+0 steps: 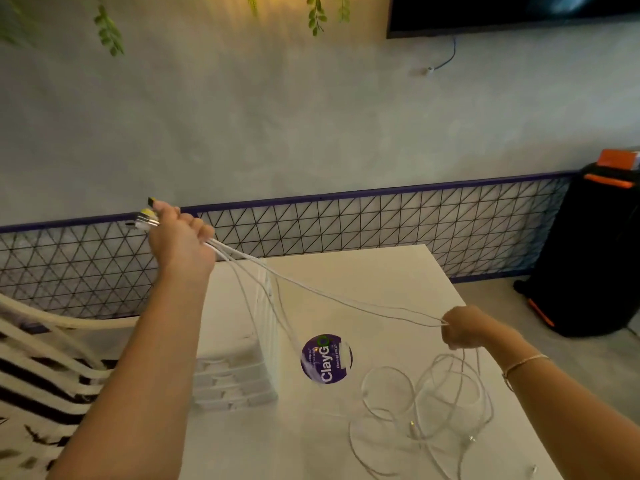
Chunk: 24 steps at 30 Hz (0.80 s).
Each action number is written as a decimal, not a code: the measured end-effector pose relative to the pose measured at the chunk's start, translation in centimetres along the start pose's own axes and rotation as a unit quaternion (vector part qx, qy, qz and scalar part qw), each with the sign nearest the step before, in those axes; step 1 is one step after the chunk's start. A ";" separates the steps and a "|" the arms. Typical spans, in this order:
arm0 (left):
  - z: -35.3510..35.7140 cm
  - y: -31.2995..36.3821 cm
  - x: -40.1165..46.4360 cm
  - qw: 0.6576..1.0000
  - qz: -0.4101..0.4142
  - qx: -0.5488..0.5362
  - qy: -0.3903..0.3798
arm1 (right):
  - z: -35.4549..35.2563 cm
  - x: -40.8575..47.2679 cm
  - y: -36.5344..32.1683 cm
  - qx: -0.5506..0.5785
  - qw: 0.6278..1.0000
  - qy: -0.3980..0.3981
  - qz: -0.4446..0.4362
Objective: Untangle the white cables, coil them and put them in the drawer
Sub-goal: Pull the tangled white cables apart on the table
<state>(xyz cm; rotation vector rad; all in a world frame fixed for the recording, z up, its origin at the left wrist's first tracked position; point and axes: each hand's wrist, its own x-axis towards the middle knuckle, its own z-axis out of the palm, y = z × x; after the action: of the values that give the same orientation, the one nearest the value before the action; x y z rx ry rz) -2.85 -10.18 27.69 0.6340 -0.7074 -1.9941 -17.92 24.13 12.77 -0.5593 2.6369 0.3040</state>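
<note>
white cables (332, 299), stretched between left hand (178, 237), right hand (462, 329)

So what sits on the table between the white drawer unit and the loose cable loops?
In the head view, a round purple ClayGo sticker lies on the table between the drawer unit and the cable loops.

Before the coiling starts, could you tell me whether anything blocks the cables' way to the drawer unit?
Nothing visible does: the white cables hang from both hands above the table, with the drawer unit directly below them.
</note>
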 end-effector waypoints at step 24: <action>0.2 -7.3 -6.6 0.983 -0.163 0.038 -0.073 | -7.8 -8.2 -15.5 0.523 0.770 -0.040 -0.364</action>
<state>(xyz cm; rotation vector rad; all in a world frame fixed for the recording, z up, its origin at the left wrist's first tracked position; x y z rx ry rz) -4.17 -1.23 23.85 0.6888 -0.8129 -2.3434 -7.27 10.69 21.48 -0.9984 1.8336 -1.2507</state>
